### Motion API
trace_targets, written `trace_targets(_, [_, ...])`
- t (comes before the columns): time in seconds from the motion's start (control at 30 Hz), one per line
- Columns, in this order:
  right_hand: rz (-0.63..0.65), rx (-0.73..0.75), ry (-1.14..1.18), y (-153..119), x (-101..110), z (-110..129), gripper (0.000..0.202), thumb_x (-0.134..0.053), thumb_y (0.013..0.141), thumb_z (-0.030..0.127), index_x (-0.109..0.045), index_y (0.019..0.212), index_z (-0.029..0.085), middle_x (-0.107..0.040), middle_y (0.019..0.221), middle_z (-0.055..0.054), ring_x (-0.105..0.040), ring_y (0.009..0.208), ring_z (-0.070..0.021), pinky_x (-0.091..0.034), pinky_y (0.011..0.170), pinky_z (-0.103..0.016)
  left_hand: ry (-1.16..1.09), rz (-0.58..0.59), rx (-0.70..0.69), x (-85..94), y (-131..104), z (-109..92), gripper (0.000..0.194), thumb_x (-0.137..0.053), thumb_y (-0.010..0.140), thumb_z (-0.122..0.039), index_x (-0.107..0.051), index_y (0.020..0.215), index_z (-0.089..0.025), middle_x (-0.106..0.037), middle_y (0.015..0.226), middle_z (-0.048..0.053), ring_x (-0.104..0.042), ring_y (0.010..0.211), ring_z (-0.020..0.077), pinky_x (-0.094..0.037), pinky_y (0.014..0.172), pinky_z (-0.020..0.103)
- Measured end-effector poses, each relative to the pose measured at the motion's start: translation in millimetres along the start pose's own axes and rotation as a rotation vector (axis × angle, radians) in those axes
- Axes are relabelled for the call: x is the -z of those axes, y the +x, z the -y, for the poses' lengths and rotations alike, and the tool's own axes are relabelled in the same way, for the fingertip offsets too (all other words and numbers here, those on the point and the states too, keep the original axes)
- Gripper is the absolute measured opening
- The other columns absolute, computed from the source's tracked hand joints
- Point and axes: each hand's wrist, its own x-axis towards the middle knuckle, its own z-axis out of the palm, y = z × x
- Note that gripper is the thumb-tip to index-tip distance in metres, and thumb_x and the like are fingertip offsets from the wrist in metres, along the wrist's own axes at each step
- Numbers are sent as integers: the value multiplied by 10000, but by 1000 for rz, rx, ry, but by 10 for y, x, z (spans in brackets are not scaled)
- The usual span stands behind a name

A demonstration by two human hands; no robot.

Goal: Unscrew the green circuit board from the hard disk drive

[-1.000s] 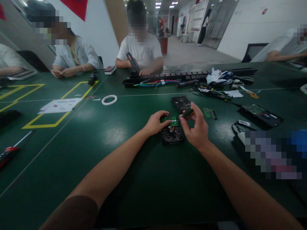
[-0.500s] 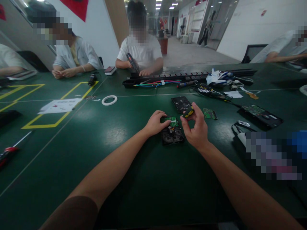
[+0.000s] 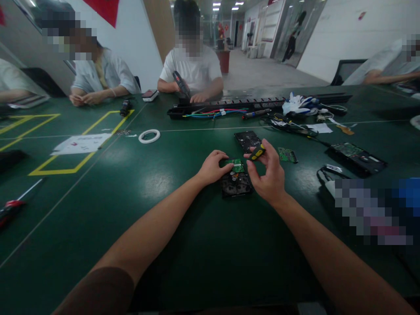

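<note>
A black hard drive (image 3: 236, 186) with a green circuit board (image 3: 237, 165) at its far end lies on the green table. My left hand (image 3: 215, 167) grips the drive's far left side, its thumb on the board. Above the drive's right side, my right hand (image 3: 267, 175) holds a black and yellow screwdriver (image 3: 257, 152) by its handle; the tip cannot be made out. Just behind the screwdriver lies a second black drive (image 3: 246, 140), partly covered by it. A loose green circuit board (image 3: 288, 155) rests to the right of my right hand.
A white tape roll (image 3: 149, 136) and paper (image 3: 82, 144) lie left; a red-handled screwdriver (image 3: 11, 209) is far left. A long black strip with wires (image 3: 226, 107), gloves (image 3: 300, 105) and another drive (image 3: 357, 158) lie behind and right. People sit across the table.
The screwdriver in my right hand has tilted slightly, and my right index finger and thumb look a little further apart. My left hand stays on the drive.
</note>
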Motion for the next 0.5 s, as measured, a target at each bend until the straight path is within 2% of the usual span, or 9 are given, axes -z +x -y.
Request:
trace_targets(0.13, [-18,13,-38,-3,-2,-25,781,-662,950,256,-269,1621,322,-536,1561,-128,-681,1269,-321,-653,988,-520,-1,0,-4,-1,2,2,319,-759,902,-388,-725,1143,-180,-670,1201,102,-650,1156,251,-532,1086,438])
trace_targets(0.2, [-15,21,-50,-4,5,-39,808,-686,936,261,-267,1624,321,-545,1553,-131,-672,1280,-331,-659,974,-528,-2,-4,-12,0,2,3,320,-758,904,-384,-725,1146,-178,-672,1193,101,-651,1154,249,-533,1084,436])
trace_targets(0.37, [7,20,-34,-8,11,-37,827,-678,935,247,-243,1634,332,-529,1564,-134,-692,1251,-322,-652,990,-542,-9,-7,-13,7,-4,-9,312,-760,903,-379,-722,1143,-183,-669,1196,98,-655,1152,248,-537,1083,434])
trace_targets(0.5, [11,15,19,-6,0,-17,792,-645,961,227,-239,1632,340,-523,1568,-130,-756,1102,-261,-644,1011,-522,-6,-10,-5,11,-11,-25,306,-756,906,-378,-723,1137,-179,-666,1196,103,-655,1154,252,-536,1081,435])
